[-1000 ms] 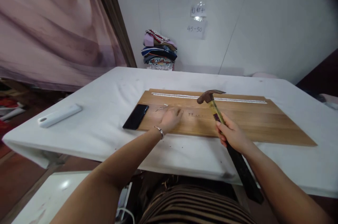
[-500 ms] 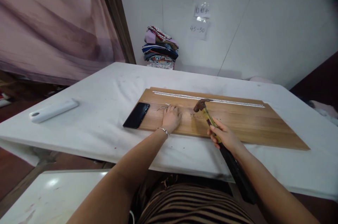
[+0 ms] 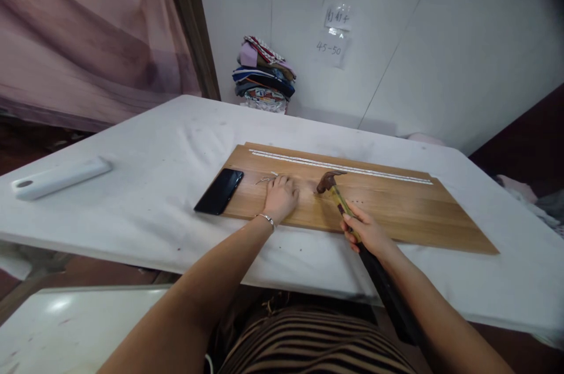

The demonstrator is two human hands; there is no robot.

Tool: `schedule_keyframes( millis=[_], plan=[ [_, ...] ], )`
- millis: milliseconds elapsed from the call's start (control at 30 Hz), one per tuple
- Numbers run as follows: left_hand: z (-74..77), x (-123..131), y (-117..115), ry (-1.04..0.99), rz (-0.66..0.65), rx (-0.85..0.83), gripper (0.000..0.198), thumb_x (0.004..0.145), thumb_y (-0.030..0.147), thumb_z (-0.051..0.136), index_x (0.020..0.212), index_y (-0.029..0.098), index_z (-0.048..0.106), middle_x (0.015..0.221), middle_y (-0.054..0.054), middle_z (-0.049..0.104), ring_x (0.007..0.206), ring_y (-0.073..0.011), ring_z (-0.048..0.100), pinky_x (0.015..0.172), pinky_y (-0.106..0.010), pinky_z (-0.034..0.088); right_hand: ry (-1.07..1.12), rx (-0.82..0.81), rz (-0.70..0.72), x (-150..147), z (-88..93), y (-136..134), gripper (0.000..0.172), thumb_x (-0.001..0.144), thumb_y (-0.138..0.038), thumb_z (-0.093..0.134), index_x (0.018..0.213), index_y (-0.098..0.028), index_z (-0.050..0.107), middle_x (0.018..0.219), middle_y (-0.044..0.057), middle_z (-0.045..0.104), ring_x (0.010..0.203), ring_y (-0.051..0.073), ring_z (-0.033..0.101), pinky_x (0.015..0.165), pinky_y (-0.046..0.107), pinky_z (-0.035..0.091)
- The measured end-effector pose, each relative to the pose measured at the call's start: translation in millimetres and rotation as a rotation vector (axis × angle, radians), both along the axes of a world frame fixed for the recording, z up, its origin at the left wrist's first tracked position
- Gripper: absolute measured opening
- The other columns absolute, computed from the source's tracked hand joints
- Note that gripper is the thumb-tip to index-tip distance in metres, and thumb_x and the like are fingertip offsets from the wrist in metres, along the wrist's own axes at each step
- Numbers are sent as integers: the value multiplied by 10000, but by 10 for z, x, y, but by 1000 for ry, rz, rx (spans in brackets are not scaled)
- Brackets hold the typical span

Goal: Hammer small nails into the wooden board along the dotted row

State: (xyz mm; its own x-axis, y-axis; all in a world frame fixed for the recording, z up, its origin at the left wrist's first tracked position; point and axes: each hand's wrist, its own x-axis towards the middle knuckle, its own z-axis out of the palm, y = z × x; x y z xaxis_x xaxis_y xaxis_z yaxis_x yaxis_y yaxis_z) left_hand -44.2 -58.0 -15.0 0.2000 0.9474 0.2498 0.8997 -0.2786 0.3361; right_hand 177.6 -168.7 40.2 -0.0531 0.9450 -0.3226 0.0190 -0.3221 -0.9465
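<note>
My right hand [image 3: 365,229] is closed around the yellow part of a claw hammer [image 3: 338,198]. The hammer's rusty head is low over the wooden board [image 3: 409,209], by small dark specks; whether it touches the wood I cannot tell. The long black handle end runs back under my right forearm. My left hand [image 3: 281,198] lies on the board left of the hammer head, palm down with fingers spread. Beside its fingertips are several thin metal nails [image 3: 265,178]. Further right, small dark dots mark the wood. What is under the left palm is hidden.
A black phone [image 3: 219,191] lies on the board's left end. Two white strips [image 3: 343,166] run along its far side. On the white-covered table [image 3: 145,186] a white long object [image 3: 61,178] lies at left. Folded clothes [image 3: 264,77] are stacked by the wall.
The hammer head has come down slightly toward the board. My left hand stays on the wood by the nails. The whole view has shifted a little.
</note>
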Motion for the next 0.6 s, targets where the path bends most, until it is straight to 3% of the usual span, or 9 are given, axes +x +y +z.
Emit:
schedule_keyframes(
  millis=[600],
  plan=[
    [-2, -7, 0, -5, 11, -3, 260, 925, 241, 487, 1106, 160, 654, 1343, -153, 603, 1289, -301, 490, 1080, -446, 335, -16, 12, 18, 45, 8, 24, 731, 747, -450, 728, 1410, -243, 499, 693, -59, 522, 431, 72, 424, 332, 190, 334]
  ],
)
